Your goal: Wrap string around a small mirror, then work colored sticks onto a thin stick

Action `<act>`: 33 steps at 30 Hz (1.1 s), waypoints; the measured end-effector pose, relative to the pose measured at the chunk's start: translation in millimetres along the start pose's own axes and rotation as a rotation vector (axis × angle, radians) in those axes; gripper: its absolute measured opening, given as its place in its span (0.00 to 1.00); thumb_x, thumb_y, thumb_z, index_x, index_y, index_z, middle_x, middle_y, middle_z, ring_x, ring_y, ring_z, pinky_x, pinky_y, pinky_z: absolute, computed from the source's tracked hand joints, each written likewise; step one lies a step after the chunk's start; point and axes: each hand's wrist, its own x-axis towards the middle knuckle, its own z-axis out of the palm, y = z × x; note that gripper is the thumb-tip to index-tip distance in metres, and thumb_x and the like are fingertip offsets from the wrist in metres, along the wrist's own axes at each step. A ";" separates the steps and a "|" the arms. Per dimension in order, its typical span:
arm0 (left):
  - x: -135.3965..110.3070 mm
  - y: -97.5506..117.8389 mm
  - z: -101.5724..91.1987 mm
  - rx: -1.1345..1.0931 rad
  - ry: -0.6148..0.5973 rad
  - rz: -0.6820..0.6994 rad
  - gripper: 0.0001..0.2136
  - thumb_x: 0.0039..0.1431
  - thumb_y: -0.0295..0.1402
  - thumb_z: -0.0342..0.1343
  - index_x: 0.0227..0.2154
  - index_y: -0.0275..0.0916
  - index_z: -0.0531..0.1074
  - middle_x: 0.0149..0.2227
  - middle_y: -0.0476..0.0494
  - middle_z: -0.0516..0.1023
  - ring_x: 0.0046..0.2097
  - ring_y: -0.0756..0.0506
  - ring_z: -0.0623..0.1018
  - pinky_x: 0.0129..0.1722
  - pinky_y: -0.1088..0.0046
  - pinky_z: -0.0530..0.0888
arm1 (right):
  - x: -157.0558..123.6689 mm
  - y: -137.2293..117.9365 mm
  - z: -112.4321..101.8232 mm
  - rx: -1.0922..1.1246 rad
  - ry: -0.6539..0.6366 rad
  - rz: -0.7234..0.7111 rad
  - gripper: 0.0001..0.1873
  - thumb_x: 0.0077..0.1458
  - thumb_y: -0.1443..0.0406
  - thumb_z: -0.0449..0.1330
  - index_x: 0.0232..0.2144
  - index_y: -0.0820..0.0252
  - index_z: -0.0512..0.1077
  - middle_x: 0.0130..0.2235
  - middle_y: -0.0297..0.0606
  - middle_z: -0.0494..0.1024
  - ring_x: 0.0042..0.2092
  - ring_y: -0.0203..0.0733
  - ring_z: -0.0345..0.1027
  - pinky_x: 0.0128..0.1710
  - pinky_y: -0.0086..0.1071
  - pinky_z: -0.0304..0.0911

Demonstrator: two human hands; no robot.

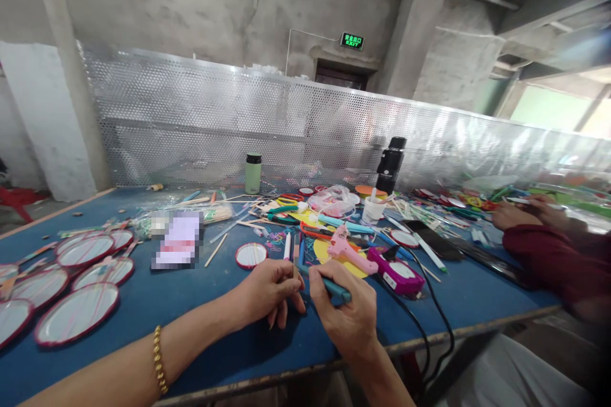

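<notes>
My left hand [274, 289], with a gold bead bracelet [159, 359] on its wrist, pinches a thin flat wooden stick [296, 257] upright over the table's front part. Close beside it, my right hand [346, 302] is closed round a teal pen-shaped tool [337, 289]; whether it is a marker or a cutter I cannot tell. The tool's tip points at the stick, near my left fingertips. Just beyond my hands lie a white pen [287, 246] and a round white disc with a red rim [251, 255]. A pink glue gun [347, 251] rests past my right hand.
Several red-rimmed discs [76, 315] lie at the left, near a blurred-out card [177, 240]. A purple box [395, 272] and black cables [432, 305] are at the right. Behind stand a green bottle [252, 175], black bottle [391, 165] and white cup [373, 211]. A co-worker's sleeve [539, 254] reaches in.
</notes>
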 end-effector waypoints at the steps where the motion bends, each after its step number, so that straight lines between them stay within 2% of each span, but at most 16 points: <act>1: -0.1 0.1 -0.1 0.001 -0.001 -0.001 0.14 0.55 0.43 0.51 0.30 0.36 0.63 0.28 0.46 0.77 0.14 0.55 0.69 0.09 0.84 0.62 | 0.1 -0.2 -0.1 0.000 0.007 -0.002 0.06 0.54 0.73 0.58 0.27 0.59 0.69 0.25 0.32 0.72 0.26 0.32 0.65 0.30 0.27 0.61; 8: 1.0 -2.5 -0.7 -0.009 -0.012 0.016 0.14 0.54 0.45 0.51 0.29 0.36 0.63 0.27 0.46 0.77 0.14 0.55 0.70 0.09 0.84 0.62 | -0.4 -1.0 -0.8 -0.003 -0.018 -0.001 0.06 0.54 0.73 0.58 0.28 0.59 0.69 0.24 0.31 0.72 0.25 0.32 0.65 0.29 0.27 0.61; 33: -1.5 3.3 0.8 -0.007 0.004 -0.030 0.15 0.53 0.46 0.52 0.30 0.37 0.62 0.28 0.45 0.77 0.14 0.55 0.69 0.09 0.84 0.61 | -0.6 -0.5 -1.5 -0.038 0.031 0.021 0.07 0.54 0.72 0.58 0.25 0.59 0.69 0.24 0.32 0.72 0.25 0.33 0.65 0.29 0.27 0.62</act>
